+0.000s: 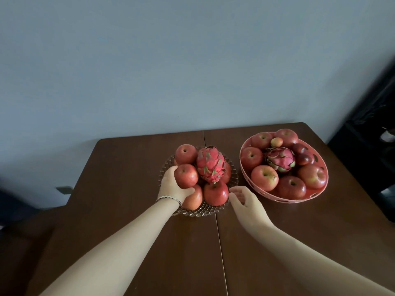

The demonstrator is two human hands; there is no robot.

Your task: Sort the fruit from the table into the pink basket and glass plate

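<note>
The glass plate sits mid-table with several red apples and a dragon fruit on it. My left hand grips a red apple at the plate's left side, fingers and thumb curled round it. Beside the plate's right rim, my right hand hovers with relaxed fingers, close to the front apple and holding nothing. To the right stands the pink basket, full of several apples, small dark fruits and a second dragon fruit.
The brown table has a seam running down its middle and ends at the blue wall behind. Dark furniture stands at the far right. A bracelet circles my left wrist.
</note>
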